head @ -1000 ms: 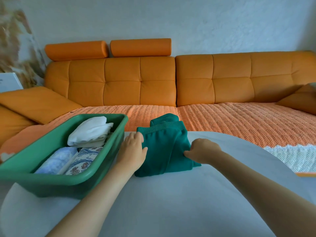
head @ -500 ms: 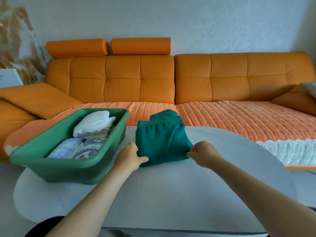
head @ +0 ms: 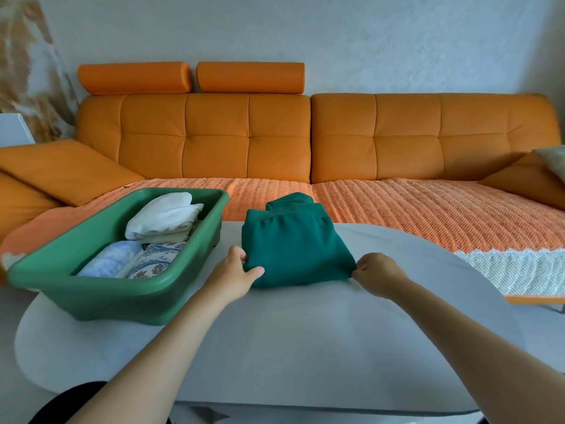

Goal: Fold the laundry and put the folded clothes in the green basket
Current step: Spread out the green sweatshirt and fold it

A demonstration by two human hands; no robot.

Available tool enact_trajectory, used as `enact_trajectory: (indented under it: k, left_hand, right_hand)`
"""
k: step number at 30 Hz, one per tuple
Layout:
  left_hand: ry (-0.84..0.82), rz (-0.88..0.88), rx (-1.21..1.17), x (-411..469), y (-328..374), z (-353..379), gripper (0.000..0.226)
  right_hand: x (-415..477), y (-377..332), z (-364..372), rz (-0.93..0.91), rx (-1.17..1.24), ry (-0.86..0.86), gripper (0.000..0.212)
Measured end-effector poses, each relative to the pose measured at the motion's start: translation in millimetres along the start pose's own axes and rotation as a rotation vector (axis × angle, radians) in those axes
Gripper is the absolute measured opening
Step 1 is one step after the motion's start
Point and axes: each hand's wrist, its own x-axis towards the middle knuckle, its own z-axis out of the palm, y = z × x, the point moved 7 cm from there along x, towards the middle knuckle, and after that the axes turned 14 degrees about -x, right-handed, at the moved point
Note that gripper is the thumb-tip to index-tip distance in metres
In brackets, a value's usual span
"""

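Note:
A folded dark green garment [head: 293, 243] lies on the white table [head: 305, 338], its ribbed waistband at the far side. My left hand [head: 234, 275] pinches its near left corner, thumb on top. My right hand [head: 376, 272] pinches the near right corner with curled fingers. Left of the garment stands the green basket [head: 101, 295]. It holds a folded white piece [head: 163, 217], a light blue piece [head: 111, 261] and a blue floral patterned piece [head: 156, 261].
An orange sofa [head: 305, 139] with a ribbed orange cover [head: 412, 212] runs behind the table. Orange cushions [head: 61, 169] lie at the left and at the far right. The table's rounded edge curves close to my body.
My hands slid from the garment's sides back to its near corners and now pinch them. The camera pulled back, showing more of the table.

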Motion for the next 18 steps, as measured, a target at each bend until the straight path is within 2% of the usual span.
enact_trajectory:
  k: [3, 6, 8, 10, 12, 13, 15, 16, 18]
  left_hand:
    - [-0.081, -0.014, 0.058, -0.4, -4.7, 4.5, 0.055]
    - [-0.016, 0.012, 0.047, 1.1, 1.8, -10.1, 0.048]
    - [-0.034, 0.006, 0.035, 1.3, 4.5, -12.8, 0.048]
    - [-0.022, 0.016, 0.084, -2.3, 7.8, -8.0, 0.057]
    - [0.046, 0.094, 0.169, -5.3, 16.5, -5.1, 0.077]
    - [0.086, 0.174, 0.251, -5.6, 24.3, -5.6, 0.089]
    - [0.091, 0.379, 0.458, -6.4, 42.6, -0.3, 0.100]
    - [0.037, 0.453, 0.535, -6.2, 48.0, 7.3, 0.099]
    - [-0.101, 0.465, 0.632, -3.8, 46.5, 26.4, 0.099]
  right_hand:
    - [-1.0, -3.0, -1.8, 0.017, 0.184, 0.001, 0.030]
    - [0.1, 2.7, -7.7, 0.027, -0.079, 0.026, 0.025]
    - [0.7, 8.3, -5.7, 0.046, -0.205, -0.021, 0.020]
    - [0.8, 6.7, -0.4, 0.055, -0.259, -0.046, 0.022]
    - [-1.3, -4.0, -2.0, 0.050, -0.316, 0.026, 0.025]
    - [-2.7, -10.6, -5.3, 0.027, -0.354, 0.107, 0.034]
    - [-7.6, -27.5, -10.5, -0.112, -0.369, 0.245, 0.070]
    - [-11.3, -40.3, -10.3, -0.249, -0.350, 0.277, 0.087]
    - [-19.7, -68.1, -4.3, -0.509, -0.432, 0.312, 0.107]
